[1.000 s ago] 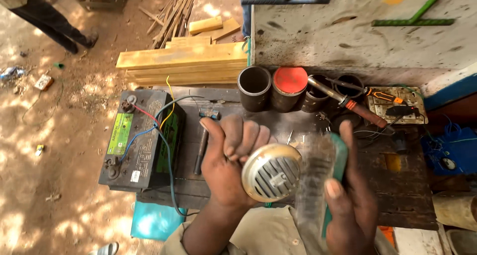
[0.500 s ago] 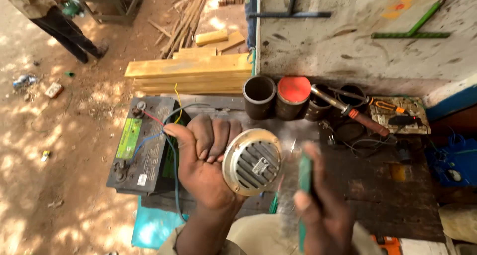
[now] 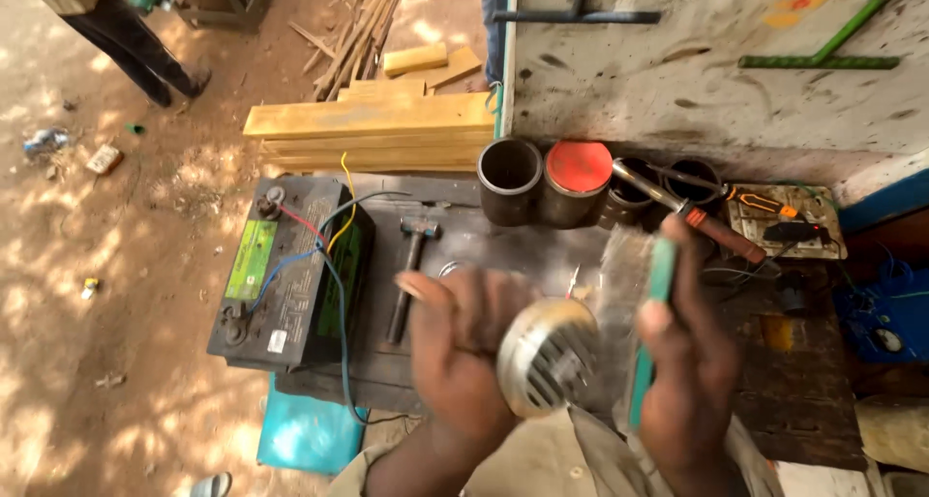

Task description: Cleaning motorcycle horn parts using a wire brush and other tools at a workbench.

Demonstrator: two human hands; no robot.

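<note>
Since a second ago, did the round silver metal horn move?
Yes. The round silver metal horn in the left hand has turned its grille from facing up toward the right hand, and sits lower against the black hammer on the bench.

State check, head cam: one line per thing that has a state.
left hand: closed around the round metal horn, grille facing the camera.
right hand: gripping a green-edged flat piece, held upright.
battery: on the table, red, blue and yellow wires attached.
hammer: lying flat, untouched.
red-topped can: covered.
black can: open.
soldering iron: resting across the cans.
</note>
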